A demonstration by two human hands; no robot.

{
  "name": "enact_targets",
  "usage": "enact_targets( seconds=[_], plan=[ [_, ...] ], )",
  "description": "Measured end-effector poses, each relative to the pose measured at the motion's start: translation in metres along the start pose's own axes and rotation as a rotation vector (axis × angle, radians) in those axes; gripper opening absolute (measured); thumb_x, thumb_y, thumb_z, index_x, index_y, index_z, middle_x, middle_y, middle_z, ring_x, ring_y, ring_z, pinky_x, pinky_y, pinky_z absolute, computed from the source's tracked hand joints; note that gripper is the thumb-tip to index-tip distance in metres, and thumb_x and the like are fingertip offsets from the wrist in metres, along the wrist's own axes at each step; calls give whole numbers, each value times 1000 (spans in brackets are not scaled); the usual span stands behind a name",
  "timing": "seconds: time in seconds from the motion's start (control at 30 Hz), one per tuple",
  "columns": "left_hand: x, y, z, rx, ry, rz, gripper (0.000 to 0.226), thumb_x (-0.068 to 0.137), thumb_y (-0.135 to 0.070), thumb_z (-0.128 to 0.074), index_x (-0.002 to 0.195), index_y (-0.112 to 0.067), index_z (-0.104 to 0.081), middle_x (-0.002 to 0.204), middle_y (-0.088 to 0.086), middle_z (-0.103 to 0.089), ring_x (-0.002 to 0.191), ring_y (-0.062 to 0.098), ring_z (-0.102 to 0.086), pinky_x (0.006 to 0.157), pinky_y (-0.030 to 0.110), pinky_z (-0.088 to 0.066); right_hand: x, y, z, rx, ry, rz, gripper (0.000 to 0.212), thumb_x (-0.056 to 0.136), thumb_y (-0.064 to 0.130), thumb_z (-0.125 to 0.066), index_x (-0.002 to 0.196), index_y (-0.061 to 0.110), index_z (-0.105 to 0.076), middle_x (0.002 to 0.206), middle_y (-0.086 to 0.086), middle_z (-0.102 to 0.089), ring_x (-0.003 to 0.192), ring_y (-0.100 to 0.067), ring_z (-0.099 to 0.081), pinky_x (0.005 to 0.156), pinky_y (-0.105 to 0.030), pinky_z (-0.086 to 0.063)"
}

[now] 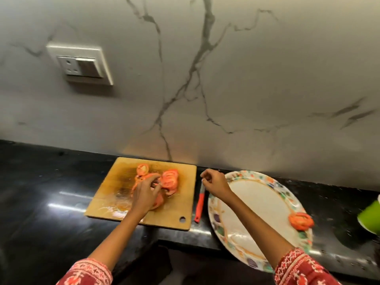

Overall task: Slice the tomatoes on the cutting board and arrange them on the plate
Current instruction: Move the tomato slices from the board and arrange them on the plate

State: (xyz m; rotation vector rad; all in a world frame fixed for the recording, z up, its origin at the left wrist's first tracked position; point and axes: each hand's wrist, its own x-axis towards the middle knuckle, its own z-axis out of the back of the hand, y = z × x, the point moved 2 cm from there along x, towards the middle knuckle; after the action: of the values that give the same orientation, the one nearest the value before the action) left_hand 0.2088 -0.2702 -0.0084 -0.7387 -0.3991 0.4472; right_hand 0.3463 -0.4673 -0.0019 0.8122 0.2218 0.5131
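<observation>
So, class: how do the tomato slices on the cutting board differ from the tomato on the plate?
The slices on the cutting board are several and the left hand touches them; the tomato on the plate is one small cluster at the right rim, untouched. Both are orange-red cut tomato.

From my remote seat I see two bare forearms running up from the bottom edge. Behind the left grip (145, 194), the left sleeve (86, 272) is red cloth with a white woven pattern, ending at mid-forearm. Behind the right grip (214, 183), the right sleeve (302, 268) matches: red, white geometric motifs, loose cuff.
</observation>
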Motion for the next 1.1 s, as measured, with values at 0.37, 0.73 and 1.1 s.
enact_targets(
  seconds=[0.37,0.73,1.1],
  plan=[
    [42,61,54,7,99,-13,31,83,-10,-65,114,-8,-63,100,6,-68,84,13,-61,76,26,-51,34,52,-96,-189,70,-187,26,80,20,-66,98,3,-62,103,-16,-65,96,-31,-60,70,-34,-44],
    [67,46,32,-118,260,-136,31,83,-12,-65,114,-11,-63,99,3,-68,88,13,-63,79,26,-53,44,63,-72,-150,85,-130,9,83,8,-64,87,12,-57,85,-8,-60,80,-19,-55,70,-30,-44],
    [70,29,23,-174,414,-211,21,78,-8,-71,99,-7,-70,89,4,-68,78,12,-63,67,17,-52,45,96,-66,53,368,-35,17,85,3,-64,101,-5,-63,75,0,-60,71,-11,-60,58,-16,-52]
  ],
)
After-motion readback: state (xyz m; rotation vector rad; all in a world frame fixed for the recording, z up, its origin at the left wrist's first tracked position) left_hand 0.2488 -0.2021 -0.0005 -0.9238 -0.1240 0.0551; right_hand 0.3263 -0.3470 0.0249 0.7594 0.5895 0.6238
